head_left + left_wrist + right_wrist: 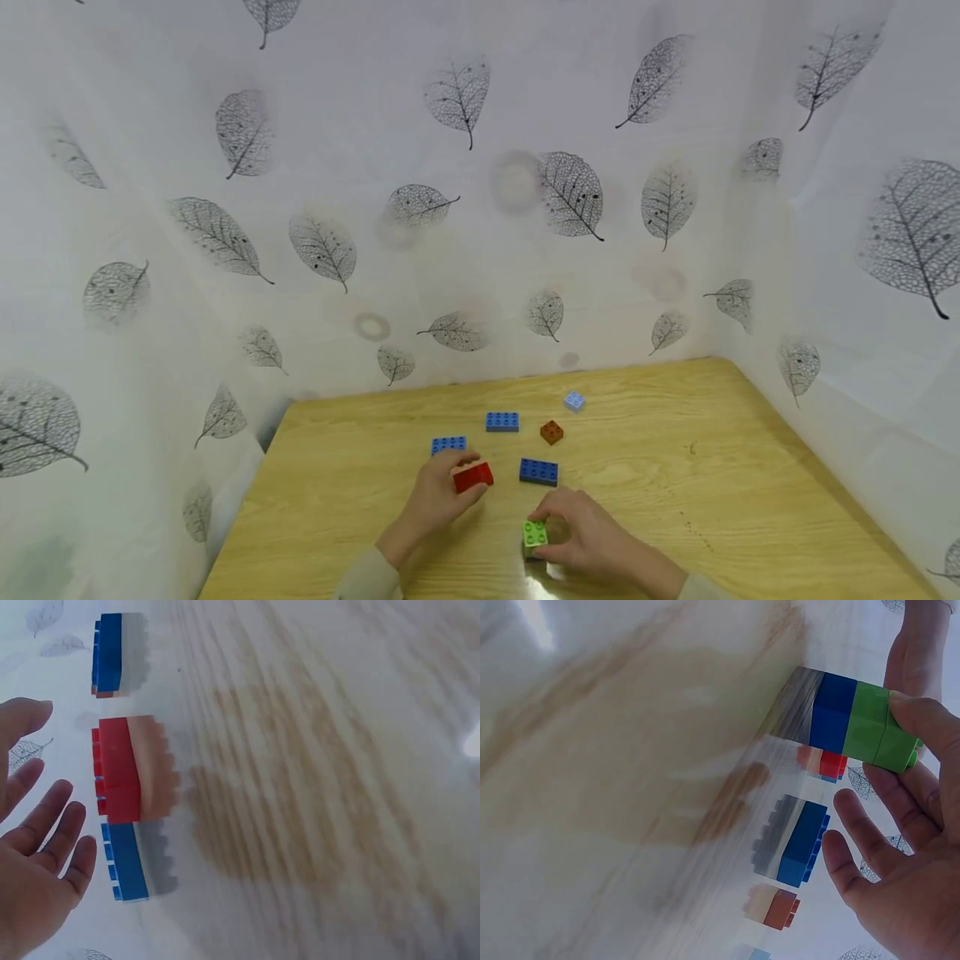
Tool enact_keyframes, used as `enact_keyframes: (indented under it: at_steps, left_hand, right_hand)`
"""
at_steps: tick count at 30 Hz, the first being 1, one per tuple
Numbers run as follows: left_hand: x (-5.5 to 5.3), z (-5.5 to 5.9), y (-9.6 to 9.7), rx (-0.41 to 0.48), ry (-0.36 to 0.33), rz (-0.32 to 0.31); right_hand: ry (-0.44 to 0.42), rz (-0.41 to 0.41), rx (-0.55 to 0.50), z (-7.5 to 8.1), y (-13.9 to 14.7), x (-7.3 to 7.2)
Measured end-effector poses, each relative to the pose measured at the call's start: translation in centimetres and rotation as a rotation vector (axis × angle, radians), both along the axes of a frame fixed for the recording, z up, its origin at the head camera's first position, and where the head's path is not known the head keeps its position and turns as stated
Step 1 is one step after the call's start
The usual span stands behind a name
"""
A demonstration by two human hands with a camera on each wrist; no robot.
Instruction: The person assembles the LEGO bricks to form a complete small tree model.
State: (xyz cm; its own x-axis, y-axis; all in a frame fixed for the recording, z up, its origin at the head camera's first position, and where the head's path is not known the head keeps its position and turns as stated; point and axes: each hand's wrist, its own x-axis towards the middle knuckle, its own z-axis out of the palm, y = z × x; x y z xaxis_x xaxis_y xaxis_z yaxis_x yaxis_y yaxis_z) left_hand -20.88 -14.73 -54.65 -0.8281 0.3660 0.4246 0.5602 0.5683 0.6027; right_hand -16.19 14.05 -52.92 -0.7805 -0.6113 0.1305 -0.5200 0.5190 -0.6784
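In front of my left hand (438, 492) a red brick (473, 477) sits on the table, studs up. The left wrist view has the spread fingers (56, 825) apart from the red brick (120, 772). My right hand (585, 529) pinches a small brick stack (535, 537) between thumb and fingers. Seen from the right wrist, the stack has two green layers (877, 727) above a blue brick (831, 712), and its bottom appears to meet the table. Behind the left fingers lies a blue brick (448, 444), partly hidden.
Beyond the hands, a dark blue brick (538, 472), another blue brick (502, 422), a brown brick (552, 432) and a light blue brick (574, 402) lie on the wooden table (337, 483). A leaf-patterned cloth (487, 267) hangs along the back and sides.
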Motion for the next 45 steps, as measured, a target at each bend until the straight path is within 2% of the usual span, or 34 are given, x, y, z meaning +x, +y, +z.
enact_keyframes:
  at_steps: [3,6,20,25,32,45]
  left_hand:
    - [-0.4,-0.2,-0.1,-0.051,-0.078,0.027]
    - [-0.7,-0.4,-0.3,-0.066,-0.146,0.039]
    - [-1.6,-1.3,-0.8,-0.102,-0.32,0.06]
    - [-1.7,-1.5,-1.0,-0.132,-0.337,0.069]
    - [-1.6,-1.4,-1.0,-0.177,-0.313,0.079]
    - [-1.5,-0.6,-1.5,-0.073,-0.379,0.025]
  right_hand:
    - [0.01,0.003,0.0,0.0,0.0,0.0]
    - [0.024,0.007,-0.005,-0.1,0.0,0.0]
    - [0.014,0.004,-0.005,-0.2,0.0,0.1]
    - [0.019,-0.002,-0.005,-0.3,0.0,0.2]
    - [0.002,0.0,-0.012,-0.3,0.0,0.2]
    - [0.003,-0.011,-0.009,0.0,-0.1,0.3]
